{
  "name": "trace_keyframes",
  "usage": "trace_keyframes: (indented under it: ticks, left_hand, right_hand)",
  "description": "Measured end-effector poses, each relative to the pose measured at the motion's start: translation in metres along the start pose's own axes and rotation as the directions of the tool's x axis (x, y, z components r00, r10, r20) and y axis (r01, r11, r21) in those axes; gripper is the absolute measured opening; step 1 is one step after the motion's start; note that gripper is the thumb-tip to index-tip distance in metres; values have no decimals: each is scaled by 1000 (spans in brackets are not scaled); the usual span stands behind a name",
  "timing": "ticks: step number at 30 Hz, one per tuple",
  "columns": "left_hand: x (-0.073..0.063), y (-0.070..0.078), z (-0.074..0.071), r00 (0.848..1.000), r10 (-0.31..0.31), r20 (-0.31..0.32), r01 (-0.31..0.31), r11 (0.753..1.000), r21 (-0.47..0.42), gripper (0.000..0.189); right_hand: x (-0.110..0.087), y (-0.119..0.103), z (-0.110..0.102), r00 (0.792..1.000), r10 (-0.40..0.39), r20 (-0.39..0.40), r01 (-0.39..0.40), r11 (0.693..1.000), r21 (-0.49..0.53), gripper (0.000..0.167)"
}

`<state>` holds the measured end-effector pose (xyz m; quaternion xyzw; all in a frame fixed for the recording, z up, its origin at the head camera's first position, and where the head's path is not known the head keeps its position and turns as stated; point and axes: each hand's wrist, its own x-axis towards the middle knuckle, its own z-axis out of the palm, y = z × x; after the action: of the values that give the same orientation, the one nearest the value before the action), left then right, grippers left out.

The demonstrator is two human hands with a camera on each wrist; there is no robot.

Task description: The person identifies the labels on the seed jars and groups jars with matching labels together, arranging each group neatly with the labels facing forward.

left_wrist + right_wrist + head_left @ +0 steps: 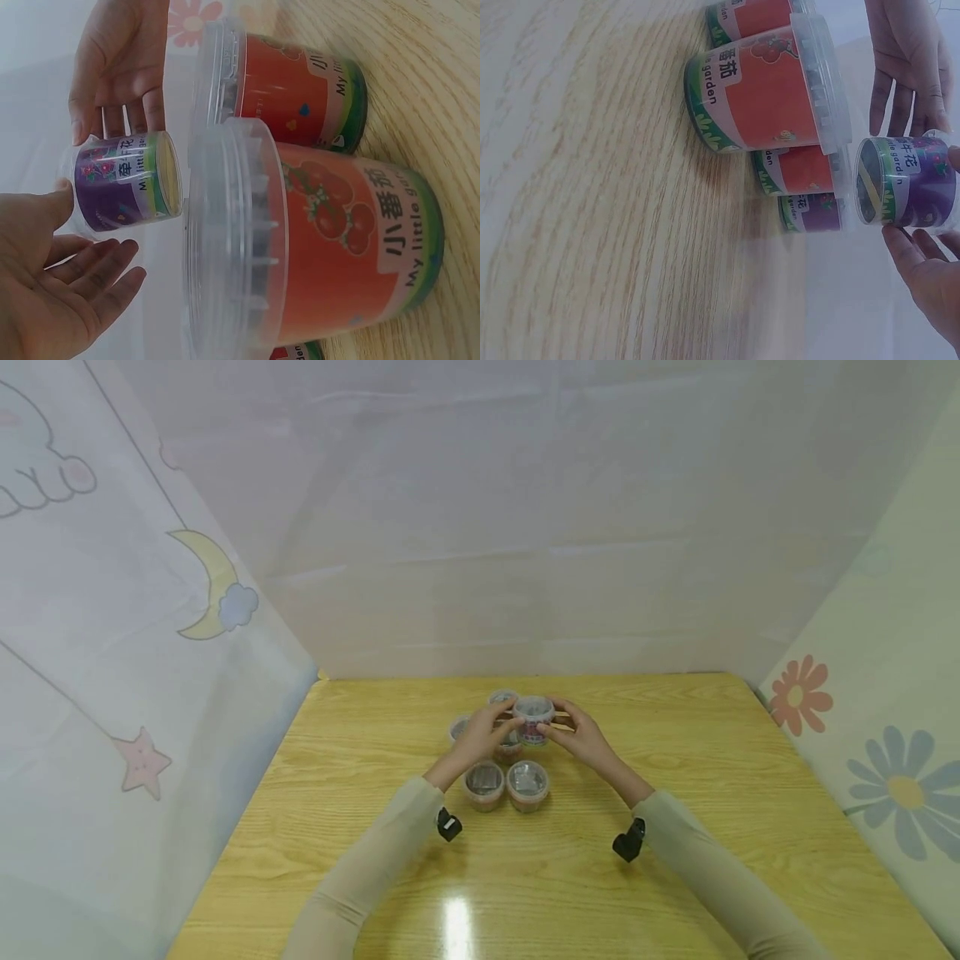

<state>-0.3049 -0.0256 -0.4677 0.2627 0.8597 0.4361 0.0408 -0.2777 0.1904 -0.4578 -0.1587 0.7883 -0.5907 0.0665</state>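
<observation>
Both hands hold a small clear-lidded plastic cup [534,732] with a purple flower label, raised above the table. My left hand [477,739] grips its left side, the thumb at the lid's rim and the fingers round behind. On the right side, my right hand [587,743] has its thumb on the front and fingers behind. Two lidded cups with red tomato labels, one front left [483,787] and one front right [528,787], stand side by side nearer the body. In the left wrist view, the purple cup [124,184] hangs upright beyond a tomato cup [330,225].
More lidded cups stand behind the front pair, including a back cup [502,697] and a left cup [458,727] partly behind the left hand. The wooden table [675,877] meets a pale cloth wall [525,568] at its far edge.
</observation>
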Motion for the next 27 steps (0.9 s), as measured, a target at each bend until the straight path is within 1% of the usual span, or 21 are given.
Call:
trace_keyframes:
  ticks: [5, 10, 15, 22, 27]
  left_hand:
    - [0, 2, -3, 1000, -14, 11, 13, 1000, 13, 58]
    - [0, 4, -6, 1000, -11, 8, 11, 999, 34, 58]
    - [1, 5, -7, 1000, -5, 10, 5, 999, 41, 57]
    - [6, 4, -8, 1000, 3, 25, -5, 997, 80, 58]
    - [9, 4, -8, 1000, -2, 30, -1, 996, 95, 57]
  right_hand:
    - [1, -2, 2, 1000, -22, -10, 21, 999, -29, 62]
    - [2, -4, 2, 999, -32, -22, 31, 998, -63, 63]
    - [4, -4, 2, 998, -48, -29, 46, 996, -75, 63]
    - [16, 28, 1, 995, -77, -65, 72, 995, -65, 68]
    - [17, 29, 0, 993, -87, -73, 82, 994, -76, 70]
